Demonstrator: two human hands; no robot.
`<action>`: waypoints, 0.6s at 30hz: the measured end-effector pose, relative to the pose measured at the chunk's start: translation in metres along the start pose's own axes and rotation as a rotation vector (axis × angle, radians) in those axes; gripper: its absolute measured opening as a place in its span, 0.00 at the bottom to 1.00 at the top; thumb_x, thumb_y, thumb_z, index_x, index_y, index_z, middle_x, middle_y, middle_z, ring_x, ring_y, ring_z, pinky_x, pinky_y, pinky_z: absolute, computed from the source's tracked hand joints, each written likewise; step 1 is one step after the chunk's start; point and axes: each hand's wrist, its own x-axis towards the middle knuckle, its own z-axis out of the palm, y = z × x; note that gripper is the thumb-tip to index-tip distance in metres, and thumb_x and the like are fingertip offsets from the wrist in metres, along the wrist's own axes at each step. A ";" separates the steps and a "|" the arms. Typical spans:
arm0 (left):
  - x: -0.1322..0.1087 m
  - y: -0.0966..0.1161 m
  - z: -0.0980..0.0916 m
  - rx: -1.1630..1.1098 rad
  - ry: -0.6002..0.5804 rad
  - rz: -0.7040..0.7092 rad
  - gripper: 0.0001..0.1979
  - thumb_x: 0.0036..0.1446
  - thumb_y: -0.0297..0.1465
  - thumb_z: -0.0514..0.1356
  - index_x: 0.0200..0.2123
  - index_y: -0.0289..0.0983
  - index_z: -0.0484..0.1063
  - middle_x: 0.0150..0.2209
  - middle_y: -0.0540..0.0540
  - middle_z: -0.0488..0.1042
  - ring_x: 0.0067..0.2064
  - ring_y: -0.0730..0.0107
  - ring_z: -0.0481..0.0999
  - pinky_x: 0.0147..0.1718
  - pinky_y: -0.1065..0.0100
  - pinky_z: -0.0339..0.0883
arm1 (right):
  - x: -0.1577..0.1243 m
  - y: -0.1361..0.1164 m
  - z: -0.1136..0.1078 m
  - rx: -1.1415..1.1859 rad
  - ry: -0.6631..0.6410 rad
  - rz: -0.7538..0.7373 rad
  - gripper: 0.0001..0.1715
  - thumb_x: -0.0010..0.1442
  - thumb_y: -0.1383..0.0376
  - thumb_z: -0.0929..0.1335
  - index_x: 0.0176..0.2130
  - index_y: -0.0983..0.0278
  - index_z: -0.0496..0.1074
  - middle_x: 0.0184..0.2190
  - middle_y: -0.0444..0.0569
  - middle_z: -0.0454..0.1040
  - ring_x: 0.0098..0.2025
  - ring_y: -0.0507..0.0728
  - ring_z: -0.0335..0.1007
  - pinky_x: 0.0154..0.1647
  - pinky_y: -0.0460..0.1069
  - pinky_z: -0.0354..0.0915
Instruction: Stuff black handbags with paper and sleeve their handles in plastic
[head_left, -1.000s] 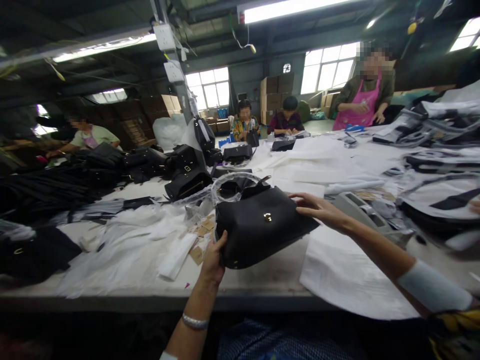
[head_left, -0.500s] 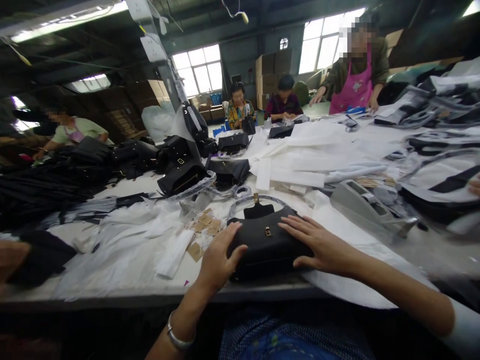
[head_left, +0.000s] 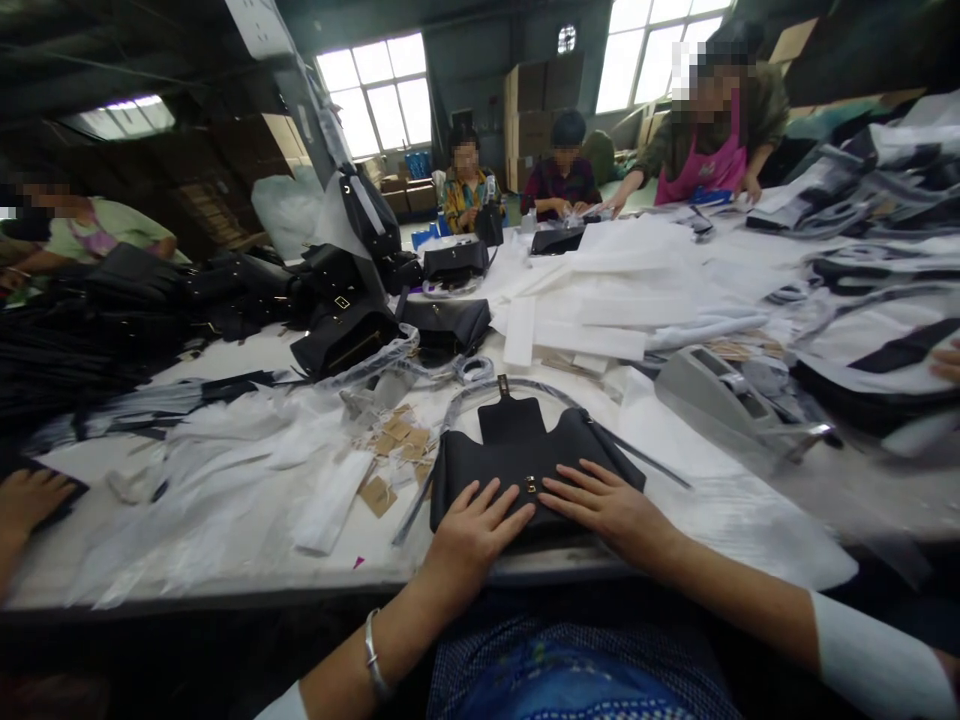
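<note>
A black leather handbag (head_left: pixel 525 455) with a small gold clasp lies flat at the near edge of the table (head_left: pixel 225 585), its flap pointing away from me. My left hand (head_left: pixel 480 525) rests flat on the bag's lower left part, fingers spread. My right hand (head_left: pixel 604 505) lies flat on the bag's lower right part, fingers stretched toward the clasp. Both hands press on the bag and hold nothing. A plastic-wrapped strap (head_left: pixel 465 400) curves round the bag's far side.
White wrapping sheets (head_left: pixel 247 480) and brown tags (head_left: pixel 397 440) lie left of the bag. More black bags (head_left: pixel 345 340) are piled at the back left. A grey tape dispenser (head_left: pixel 712 385) sits right. Several people work round the table; another person's hand (head_left: pixel 26 500) rests at the left edge.
The bag went from being held tilted above the table to lying flat at the near edge. Both my hands moved from its sides onto its top, close together.
</note>
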 end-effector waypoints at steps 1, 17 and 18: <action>-0.003 0.000 0.001 0.007 -0.014 0.001 0.29 0.66 0.22 0.52 0.66 0.52 0.58 0.66 0.48 0.63 0.66 0.53 0.62 0.63 0.47 0.57 | -0.001 0.000 0.001 0.007 -0.010 -0.002 0.44 0.59 0.79 0.61 0.68 0.52 0.57 0.65 0.46 0.64 0.67 0.63 0.57 0.66 0.65 0.56; -0.002 0.023 0.013 -0.031 -0.010 -0.083 0.29 0.65 0.39 0.58 0.68 0.51 0.55 0.70 0.41 0.54 0.69 0.47 0.54 0.64 0.42 0.53 | 0.067 -0.013 -0.041 0.181 -0.094 0.258 0.17 0.69 0.60 0.63 0.50 0.65 0.75 0.44 0.55 0.78 0.46 0.60 0.75 0.47 0.53 0.69; -0.003 0.023 0.014 -0.027 -0.004 -0.084 0.29 0.65 0.39 0.58 0.68 0.52 0.55 0.70 0.42 0.53 0.69 0.48 0.54 0.64 0.43 0.53 | 0.077 -0.015 -0.041 0.098 -0.128 0.265 0.16 0.69 0.60 0.63 0.48 0.66 0.75 0.43 0.56 0.77 0.45 0.61 0.75 0.45 0.52 0.69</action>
